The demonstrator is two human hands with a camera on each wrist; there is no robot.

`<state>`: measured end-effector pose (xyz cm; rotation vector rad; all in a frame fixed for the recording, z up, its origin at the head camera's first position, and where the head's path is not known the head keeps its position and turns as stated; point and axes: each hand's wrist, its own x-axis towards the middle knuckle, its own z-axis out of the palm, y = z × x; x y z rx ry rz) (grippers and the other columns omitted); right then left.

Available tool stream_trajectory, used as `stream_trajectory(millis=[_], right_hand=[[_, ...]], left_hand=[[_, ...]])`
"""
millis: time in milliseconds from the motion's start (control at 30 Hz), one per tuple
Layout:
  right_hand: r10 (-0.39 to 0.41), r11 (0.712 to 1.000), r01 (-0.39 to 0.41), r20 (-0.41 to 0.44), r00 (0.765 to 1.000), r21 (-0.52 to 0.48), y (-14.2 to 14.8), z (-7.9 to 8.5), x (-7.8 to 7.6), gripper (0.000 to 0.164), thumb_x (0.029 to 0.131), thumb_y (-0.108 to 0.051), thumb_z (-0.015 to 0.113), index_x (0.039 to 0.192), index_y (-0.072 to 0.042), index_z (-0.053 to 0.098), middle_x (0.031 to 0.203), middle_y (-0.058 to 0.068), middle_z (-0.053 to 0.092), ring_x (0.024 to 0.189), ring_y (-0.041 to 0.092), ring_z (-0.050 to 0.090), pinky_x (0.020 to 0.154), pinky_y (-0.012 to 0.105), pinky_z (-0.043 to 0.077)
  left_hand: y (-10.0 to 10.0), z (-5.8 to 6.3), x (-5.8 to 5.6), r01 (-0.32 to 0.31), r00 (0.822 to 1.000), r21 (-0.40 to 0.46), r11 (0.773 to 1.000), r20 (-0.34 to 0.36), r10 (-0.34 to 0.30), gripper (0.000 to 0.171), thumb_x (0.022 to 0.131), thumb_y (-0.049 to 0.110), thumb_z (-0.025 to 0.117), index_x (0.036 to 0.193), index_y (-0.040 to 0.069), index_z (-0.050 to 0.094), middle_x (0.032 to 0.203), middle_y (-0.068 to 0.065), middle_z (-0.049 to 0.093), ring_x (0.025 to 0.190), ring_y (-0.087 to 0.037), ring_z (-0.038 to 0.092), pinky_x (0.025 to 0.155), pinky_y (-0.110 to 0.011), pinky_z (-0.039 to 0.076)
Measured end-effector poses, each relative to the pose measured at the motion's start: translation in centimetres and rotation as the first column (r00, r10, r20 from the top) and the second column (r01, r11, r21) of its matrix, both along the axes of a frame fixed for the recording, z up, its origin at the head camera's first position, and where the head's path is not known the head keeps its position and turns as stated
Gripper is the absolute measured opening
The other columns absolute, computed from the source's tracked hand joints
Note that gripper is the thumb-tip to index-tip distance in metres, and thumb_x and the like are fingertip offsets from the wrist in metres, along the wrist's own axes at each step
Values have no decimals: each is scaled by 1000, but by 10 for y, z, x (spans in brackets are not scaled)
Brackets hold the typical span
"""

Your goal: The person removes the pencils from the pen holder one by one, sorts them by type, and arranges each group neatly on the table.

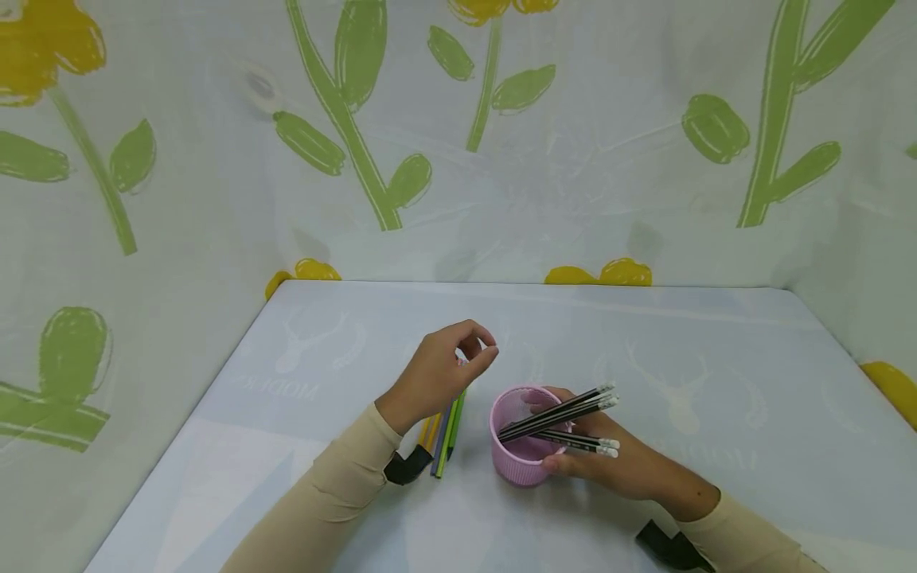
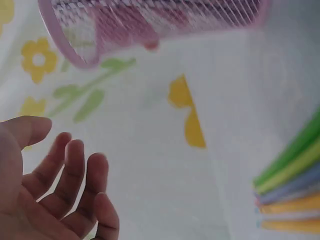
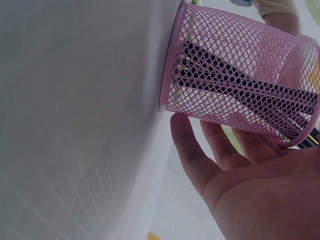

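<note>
A pink mesh pencil cup (image 1: 521, 469) stands on the table with several black striped pencils (image 1: 559, 415) leaning in it, their white eraser ends pointing right. My right hand (image 1: 609, 461) holds the cup from the right, thumb at its near side and fingers behind. In the right wrist view the fingers (image 3: 220, 145) lie along the cup's mesh wall (image 3: 225, 30). To the left of the cup, my left hand (image 1: 440, 366) hovers with loosely curled fingers and nothing in them. Green, blue and yellow coloured pencils (image 1: 450, 438) lie below it, partly hidden by the wrist.
The pale table (image 1: 716, 334) is printed with faint deer heads. Behind and beside it hangs a white sheet (image 1: 595, 175) with green stems and yellow flowers. A black strap (image 1: 410, 465) shows at the left wrist and another black strap (image 1: 673, 549) at the right.
</note>
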<state>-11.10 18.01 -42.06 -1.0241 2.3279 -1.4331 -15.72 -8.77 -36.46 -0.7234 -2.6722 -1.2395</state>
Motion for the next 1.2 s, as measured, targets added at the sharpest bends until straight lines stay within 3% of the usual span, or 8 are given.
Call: stream_trajectory(millis=[200,367,533,667,767,900,1033,1200], right_hand=[[-16,1000,16,20,1000,14,0,0,1,69,92,-16,71,152,-19,37,153,1,47,138,14,47,106,21,41],[-26,999,25,43,999,32,1,0,1,71,93,-20,71,153,-24,34,147,4,54,134,14,51,103,23,43],[-12,999,12,12,1000,34,2,0,0,70,93,-21,72,152,-30,36,145,-4,55,136,13,49,106,23,41],[21,1000,-21,22,1000,-13,2,0,-2,68,92,-18,72,150,-28,37,145,-5,53,135,9,48,107,21,40],[46,998,-45,5,999,-43,2,-1,-3,68,91,-14,73,149,-20,39,146,-1,53,135,8,48,108,20,39],[35,999,-35,-26,999,-14,5,-2,-2,72,88,-16,77,150,-14,41,150,3,50,136,3,44,109,17,36],[-1,1000,0,16,1000,27,6,-1,0,77,87,-22,79,152,-13,39,155,7,44,139,-1,38,109,15,33],[-1,999,0,26,1000,41,6,-1,0,75,90,-23,76,153,-7,37,156,11,42,142,3,37,110,13,30]], left_hand=[[21,9,18,100,984,-5,995,-145,-100,14,96,24,68,107,14,67,90,5,64,86,-8,59,82,-28,50],[36,10,23,176,971,30,984,-172,-168,15,95,23,69,107,13,67,91,5,66,88,-11,62,83,-25,48],[45,3,25,223,960,87,971,-191,-203,15,93,20,72,104,12,68,89,4,67,87,-9,62,82,-23,49],[50,-3,25,235,951,90,968,-225,-210,18,89,21,76,104,12,69,90,4,68,87,-6,60,84,-21,49],[53,-6,25,235,948,85,968,-242,-208,19,88,23,77,103,14,70,90,3,68,87,-6,60,84,-22,49],[56,-9,26,244,945,72,967,-242,-221,17,90,23,75,104,13,70,90,2,67,87,-10,61,84,-25,50],[57,-12,27,249,947,45,967,-223,-233,17,92,23,73,106,14,70,93,3,69,90,-9,61,88,-27,48],[58,-14,27,248,947,29,968,-220,-236,18,91,23,74,108,16,70,96,5,70,92,-6,61,90,-26,45]])
